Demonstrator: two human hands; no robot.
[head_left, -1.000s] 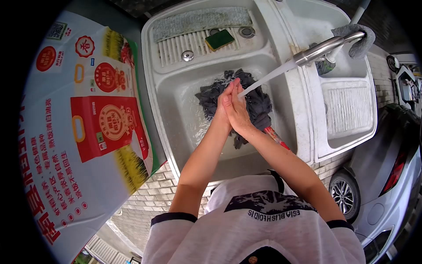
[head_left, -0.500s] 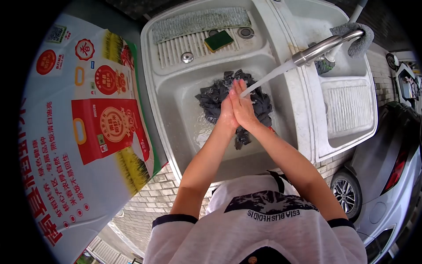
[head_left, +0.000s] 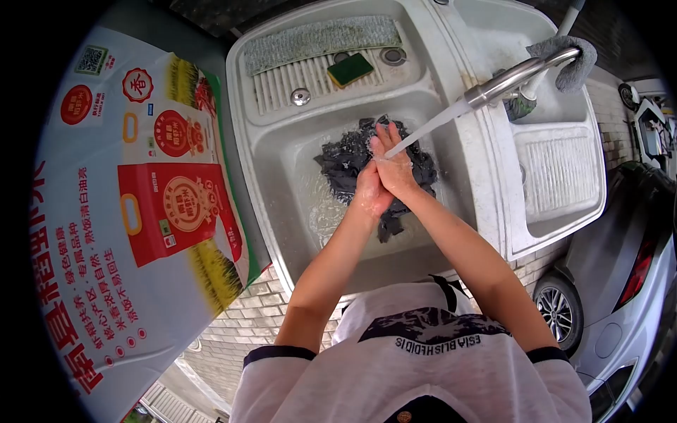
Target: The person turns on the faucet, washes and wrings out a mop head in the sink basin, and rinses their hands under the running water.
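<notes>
Palms together, my left hand and my right hand touch each other over a heap of wet dark grey cloth in the sink basin. Water runs from the metal faucet onto my right hand, whose fingers are stretched out. My left hand lies lower, pressed against the right palm, and its fingers are mostly hidden behind the right hand. Nothing is seen held in the right hand.
A green and yellow sponge and a grey cloth strip lie on the ridged ledge. A second basin stands right, a printed sheet left, and a car beyond.
My left hand has slid down along my right hand, from fingertips level to near the right palm's base. The red object beside the cloth is no longer visible.
</notes>
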